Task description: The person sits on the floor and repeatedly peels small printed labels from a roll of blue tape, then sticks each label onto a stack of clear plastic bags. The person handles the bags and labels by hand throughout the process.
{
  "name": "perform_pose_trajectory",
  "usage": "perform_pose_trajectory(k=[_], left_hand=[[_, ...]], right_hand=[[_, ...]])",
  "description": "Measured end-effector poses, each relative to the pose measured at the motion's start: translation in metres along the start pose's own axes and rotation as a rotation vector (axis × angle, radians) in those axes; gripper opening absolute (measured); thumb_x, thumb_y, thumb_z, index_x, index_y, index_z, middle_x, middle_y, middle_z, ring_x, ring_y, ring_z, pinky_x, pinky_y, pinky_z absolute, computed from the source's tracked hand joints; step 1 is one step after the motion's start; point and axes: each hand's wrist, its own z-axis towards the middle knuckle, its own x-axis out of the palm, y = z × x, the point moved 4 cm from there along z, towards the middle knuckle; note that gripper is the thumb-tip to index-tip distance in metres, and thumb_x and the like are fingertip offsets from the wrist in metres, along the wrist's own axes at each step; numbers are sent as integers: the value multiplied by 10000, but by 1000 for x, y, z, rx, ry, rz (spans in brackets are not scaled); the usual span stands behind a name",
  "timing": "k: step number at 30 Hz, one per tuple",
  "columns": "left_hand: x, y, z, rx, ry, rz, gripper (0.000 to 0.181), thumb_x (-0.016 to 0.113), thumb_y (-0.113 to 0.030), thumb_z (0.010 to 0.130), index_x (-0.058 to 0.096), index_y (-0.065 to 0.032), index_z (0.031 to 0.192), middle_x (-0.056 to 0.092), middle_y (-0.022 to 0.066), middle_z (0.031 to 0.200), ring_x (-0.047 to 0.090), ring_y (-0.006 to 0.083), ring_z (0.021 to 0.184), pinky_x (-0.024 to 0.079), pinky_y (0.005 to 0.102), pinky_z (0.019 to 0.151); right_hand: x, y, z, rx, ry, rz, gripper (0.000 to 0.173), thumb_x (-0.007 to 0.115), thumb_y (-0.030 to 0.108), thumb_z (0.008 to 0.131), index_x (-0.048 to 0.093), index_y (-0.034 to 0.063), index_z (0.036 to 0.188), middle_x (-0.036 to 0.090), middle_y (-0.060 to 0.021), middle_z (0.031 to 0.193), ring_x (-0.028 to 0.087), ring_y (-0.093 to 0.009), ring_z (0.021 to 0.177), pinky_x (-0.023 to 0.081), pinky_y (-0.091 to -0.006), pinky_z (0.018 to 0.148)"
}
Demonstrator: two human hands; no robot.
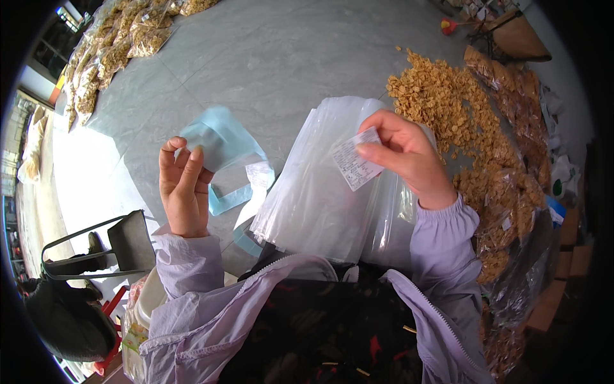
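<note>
My left hand (pixel 186 197) pinches a translucent light-blue label backing strip (pixel 225 139) between thumb and fingers. The strip curls downward beside my lap, and a white printed label (pixel 259 176) shows on its hanging part. Between the thumb and fingers of my right hand (pixel 412 161) is a small white sticker (pixel 352 165) covered in print, held apart from the strip. Across my lap lies a stack of clear plastic bags (pixel 316 201), directly below the sticker. Whether the sticker touches the top bag cannot be told.
Loose tan dried slices (pixel 431 91) are heaped on the grey floor (pixel 288 57) at the right, beside filled plastic bags (pixel 511 206). More filled bags (pixel 108 53) lie at the far left. A long-handled dustpan (pixel 129 242) stands at the left, near a dark cushioned seat (pixel 69 321).
</note>
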Motion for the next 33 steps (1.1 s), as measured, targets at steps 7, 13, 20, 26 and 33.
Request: perform_pose_trajectory(k=[7,13,20,26,33], left_hand=[[-7,53,3,-148,29,70,251,509,53,935,654,-19,1128,637,59,1134,588,116,976,475,249,875],[-9,78,12,-194,-48,151,268,566,46,901,677,-31,1133,619,46,1206,569,110,976,468,257,857],[10,113,14,101,162,1473,250,541,-54,931,710,-106,1107,621,170,1079,584,341,1006,471,346,864],[9,170,-4,-346,217,890,376,648,-337,895,679,-9,1075,663,207,1023,625,365,990,484,395,873],[33,110,-3,147,78,995,132,754,-103,788,672,-53,879,699,112,985,662,240,932,495,326,835]], right_hand=[[2,-57,19,-21,157,-606,146,637,85,850,565,26,962,623,-25,689,603,-185,651,458,-330,595],[28,-35,-4,-185,-152,-1299,583,694,176,819,492,73,1356,456,-98,1376,525,-280,1171,389,-447,987],[42,-81,-36,-234,-225,-1327,572,611,278,905,437,66,1407,388,-124,1482,385,-310,1354,267,-509,1120],[42,-83,-39,-295,-329,-1145,506,615,246,907,493,30,1348,428,-145,1439,410,-336,1328,318,-505,1090],[49,-63,-25,-400,-340,-686,357,660,113,881,574,-2,1207,587,-172,1201,601,-309,1064,494,-389,889]])
